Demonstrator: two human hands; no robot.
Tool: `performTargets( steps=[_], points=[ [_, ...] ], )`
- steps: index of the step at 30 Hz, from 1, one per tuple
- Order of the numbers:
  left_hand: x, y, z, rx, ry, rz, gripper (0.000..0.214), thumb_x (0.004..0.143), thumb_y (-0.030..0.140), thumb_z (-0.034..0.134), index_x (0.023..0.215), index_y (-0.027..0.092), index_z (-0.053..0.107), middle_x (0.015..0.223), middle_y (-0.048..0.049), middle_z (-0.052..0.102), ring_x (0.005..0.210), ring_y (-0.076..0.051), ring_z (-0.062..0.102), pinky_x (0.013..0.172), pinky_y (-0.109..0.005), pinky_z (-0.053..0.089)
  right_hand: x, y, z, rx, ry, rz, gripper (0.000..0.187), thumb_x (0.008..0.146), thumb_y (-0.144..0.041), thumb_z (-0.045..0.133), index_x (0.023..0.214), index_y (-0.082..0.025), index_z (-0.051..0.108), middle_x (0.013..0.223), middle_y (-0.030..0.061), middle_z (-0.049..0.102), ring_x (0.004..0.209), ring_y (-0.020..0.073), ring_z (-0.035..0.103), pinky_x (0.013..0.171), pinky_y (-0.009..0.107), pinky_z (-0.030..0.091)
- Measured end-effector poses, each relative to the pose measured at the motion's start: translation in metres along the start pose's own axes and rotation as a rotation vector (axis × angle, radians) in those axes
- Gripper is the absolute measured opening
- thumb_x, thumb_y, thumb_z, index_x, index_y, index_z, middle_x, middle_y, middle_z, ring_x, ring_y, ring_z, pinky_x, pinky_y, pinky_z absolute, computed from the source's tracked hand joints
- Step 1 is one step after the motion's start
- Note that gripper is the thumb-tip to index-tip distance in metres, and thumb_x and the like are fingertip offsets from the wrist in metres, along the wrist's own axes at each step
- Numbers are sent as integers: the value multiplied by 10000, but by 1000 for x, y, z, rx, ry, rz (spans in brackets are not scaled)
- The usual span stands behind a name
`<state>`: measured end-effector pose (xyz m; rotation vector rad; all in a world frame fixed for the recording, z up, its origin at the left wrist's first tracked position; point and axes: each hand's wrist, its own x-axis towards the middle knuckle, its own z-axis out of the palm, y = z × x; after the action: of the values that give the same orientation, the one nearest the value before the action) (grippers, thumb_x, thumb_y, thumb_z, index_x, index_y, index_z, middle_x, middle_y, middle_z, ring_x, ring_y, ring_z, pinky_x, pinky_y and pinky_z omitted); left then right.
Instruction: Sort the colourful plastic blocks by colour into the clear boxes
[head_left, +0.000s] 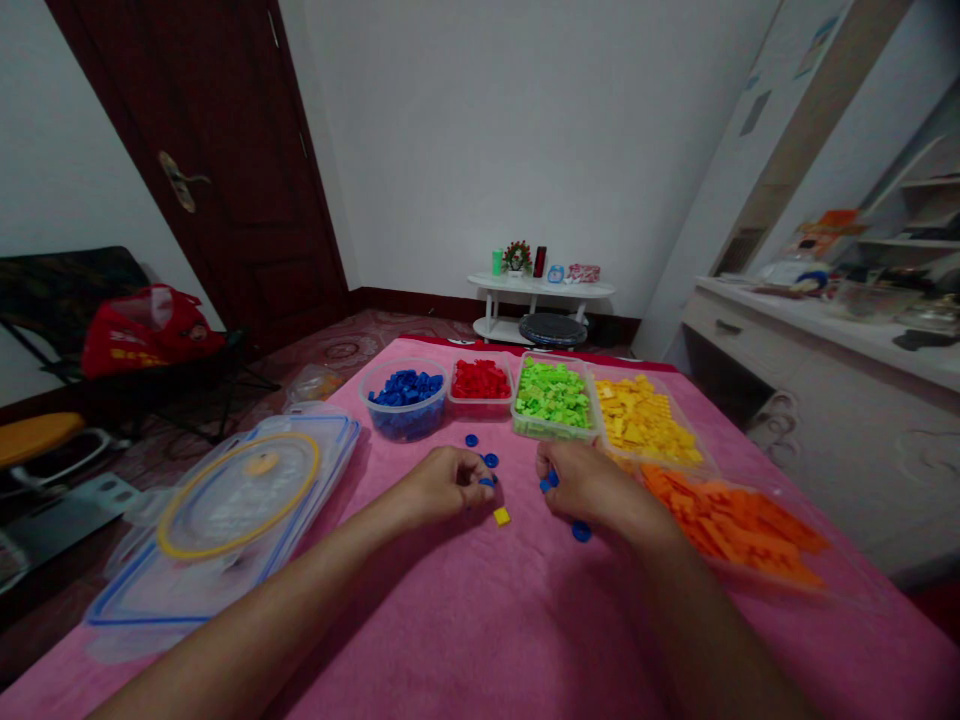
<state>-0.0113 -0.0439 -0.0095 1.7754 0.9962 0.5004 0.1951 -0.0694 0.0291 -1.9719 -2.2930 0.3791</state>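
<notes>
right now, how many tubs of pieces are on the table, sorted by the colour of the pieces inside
Blue tub: 1
Red tub: 1
Green tub: 1
Yellow tub: 1
Orange tub: 1
Total: 5

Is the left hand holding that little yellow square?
No, the left hand holds a small blue piece, while the yellow square lies on the pink cloth.
</notes>
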Motion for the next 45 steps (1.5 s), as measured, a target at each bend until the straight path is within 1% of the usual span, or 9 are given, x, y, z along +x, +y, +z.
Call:
performTargets(
  steps=[7, 13, 18, 23, 28, 33, 37, 42, 45],
  points=[
    [7, -3, 30, -1166, -220, -241, 385, 848, 473, 523, 941, 106, 594, 799, -91, 662, 671, -164, 657, 569, -232, 492, -7, -32, -15, 354, 220, -174, 204, 695, -117, 589, 884, -182, 626, 826, 22, 671, 711, 132, 578, 597, 219, 374],
    [10, 0, 20, -1380, -144, -365, 253, 900, 335, 479, 850, 100, 559, 684, -58, 594, 507, -83, 557, 411, -138, 411, -5, -40, -10, 495, 320, -187, 262, 734, -227, 645, 991, -182, 663, 1012, 50, 673, 810, 146, 595, 686, 238, 428],
    [19, 27, -43, -1075, 154, -224, 116, 870, 199, 492, 826, 111, 554, 699, -35, 553, 469, -37, 461, 311, -79, 210, 3, -30, -4, 414, 382, -174, 137, 776, -214, 597, 879, -182, 683, 892, 30, 694, 789, 148, 601, 689, 241, 415],
    [38, 31, -123, -398, 673, 82, 170, 776, 268, 579, 826, 107, 599, 730, -32, 585, 549, -65, 509, 412, -116, 362, 5, -31, 8, 335, 252, -181, 144, 791, -208, 574, 883, -192, 684, 896, 41, 700, 815, 155, 613, 694, 235, 402],
    [42, 2, -160, 127, 585, -5, 270, 679, 357, 661, 815, 125, 675, 752, -40, 653, 603, -114, 568, 515, -190, 443, 5, -29, 35, 221, 96, -220, 346, 705, -231, 671, 1050, -218, 655, 995, 56, 676, 901, 183, 606, 749, 252, 398],
    [39, 3, -150, 698, 436, 84, 231, 713, 314, 623, 875, 193, 735, 865, -47, 714, 785, -195, 631, 717, -264, 463, 3, -35, 50, 185, -17, -321, 230, 686, -125, 626, 900, -202, 661, 983, 44, 660, 892, 157, 595, 731, 229, 387],
    [33, 19, -120, 876, 392, 256, 261, 770, 293, 563, 945, 184, 723, 984, -67, 706, 924, -217, 617, 850, -299, 429, 1, -26, 18, 178, -3, -251, 166, 715, -93, 527, 727, -195, 656, 783, 15, 674, 727, 125, 588, 625, 220, 361],
    [23, 17, -73, 773, 186, 272, 256, 817, 302, 529, 952, 183, 711, 901, -61, 706, 814, -184, 628, 767, -273, 455, 3, 26, -28, 84, 290, 91, 147, 777, -228, 551, 806, -191, 690, 802, 54, 678, 734, 180, 601, 623, 267, 386],
    [23, -3, -49, 753, 109, 295, 308, 818, 323, 557, 1069, 186, 669, 1037, -86, 678, 957, -206, 608, 862, -296, 445, 7, 52, -35, 77, 573, 179, 327, 783, -263, 581, 1085, -156, 646, 1064, 119, 640, 862, 217, 608, 754, 316, 435]
  ],
)
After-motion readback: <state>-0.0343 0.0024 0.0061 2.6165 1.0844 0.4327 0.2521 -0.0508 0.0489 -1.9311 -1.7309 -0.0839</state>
